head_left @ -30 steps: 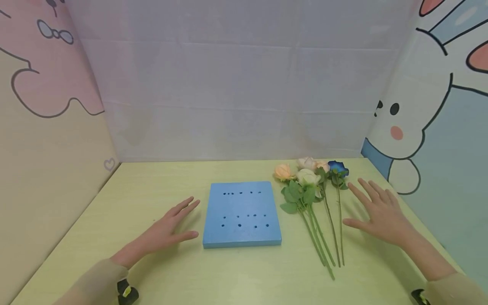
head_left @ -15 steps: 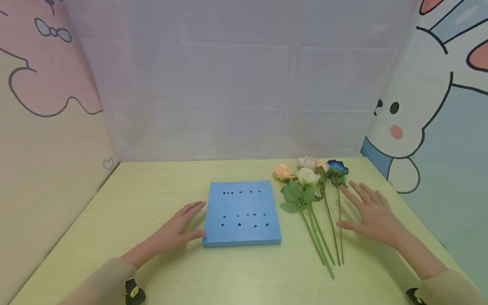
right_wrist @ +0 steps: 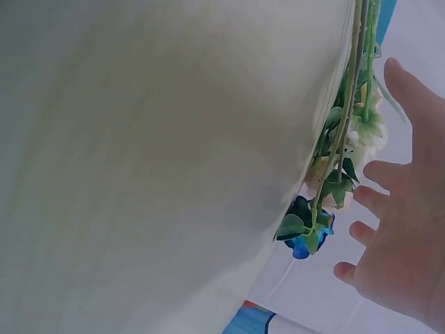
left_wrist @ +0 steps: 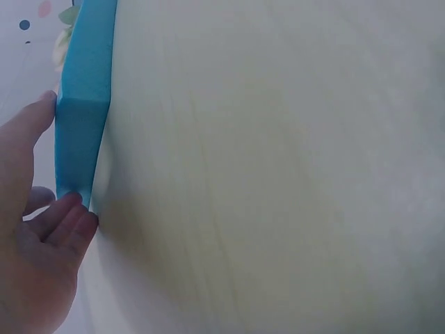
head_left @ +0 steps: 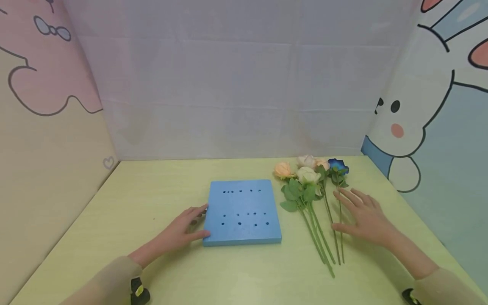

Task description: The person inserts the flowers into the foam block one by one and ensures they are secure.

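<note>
A thick blue block with rows of small holes (head_left: 244,203) lies flat on the table. My left hand (head_left: 177,231) is at its left side, thumb over the near corner and fingertips along the side face; the left wrist view shows the fingertips (left_wrist: 66,216) against its edge. Over the stems on the right, my right hand (head_left: 366,222) is spread with nothing in it. Below its fingers runs the stem of a blue rose (head_left: 338,165). To the left of that lie a white rose (head_left: 308,175), a peach rose (head_left: 283,170) and other pale blooms.
The pale yellow table (head_left: 160,178) meets a plain back wall (head_left: 236,93) behind the block. Cartoon-printed walls stand to the left and right. Green stems (head_left: 314,233) point toward the table's near side.
My left hand has moved right, from beside the block to touching its side. My right hand has moved left and slightly nearer me, over the rose stems. Block and flowers stay in place.
</note>
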Available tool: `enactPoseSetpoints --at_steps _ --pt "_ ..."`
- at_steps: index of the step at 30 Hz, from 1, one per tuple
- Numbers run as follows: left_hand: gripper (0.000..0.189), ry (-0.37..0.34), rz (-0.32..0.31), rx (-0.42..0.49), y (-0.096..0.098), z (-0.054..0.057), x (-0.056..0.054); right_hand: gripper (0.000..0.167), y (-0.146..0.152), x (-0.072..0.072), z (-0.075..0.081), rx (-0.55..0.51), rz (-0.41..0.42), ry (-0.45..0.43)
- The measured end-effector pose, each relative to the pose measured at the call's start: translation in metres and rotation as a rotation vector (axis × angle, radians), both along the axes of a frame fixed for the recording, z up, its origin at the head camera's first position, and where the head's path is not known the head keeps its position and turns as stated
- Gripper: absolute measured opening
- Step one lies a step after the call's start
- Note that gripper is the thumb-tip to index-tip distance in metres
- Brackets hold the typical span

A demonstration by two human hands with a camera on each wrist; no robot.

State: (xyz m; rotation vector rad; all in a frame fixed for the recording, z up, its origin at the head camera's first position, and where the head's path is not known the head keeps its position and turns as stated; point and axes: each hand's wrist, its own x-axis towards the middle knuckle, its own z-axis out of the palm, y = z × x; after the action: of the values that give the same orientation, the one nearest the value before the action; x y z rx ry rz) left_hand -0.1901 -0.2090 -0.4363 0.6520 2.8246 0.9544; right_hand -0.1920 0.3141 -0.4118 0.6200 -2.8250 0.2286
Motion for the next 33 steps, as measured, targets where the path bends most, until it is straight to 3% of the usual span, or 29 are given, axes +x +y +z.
enactPoseSetpoints --at_steps 13,33 --pt "0.083 -0.136 -0.001 0.165 -0.002 -0.003 -0.002 0.09 -0.011 0.001 0.0 -0.034 -0.055 -0.127" --pt "0.09 -0.223 0.013 0.221 -0.002 -0.012 -0.001 0.09 -0.025 0.002 -0.001 -0.033 -0.028 -0.129"
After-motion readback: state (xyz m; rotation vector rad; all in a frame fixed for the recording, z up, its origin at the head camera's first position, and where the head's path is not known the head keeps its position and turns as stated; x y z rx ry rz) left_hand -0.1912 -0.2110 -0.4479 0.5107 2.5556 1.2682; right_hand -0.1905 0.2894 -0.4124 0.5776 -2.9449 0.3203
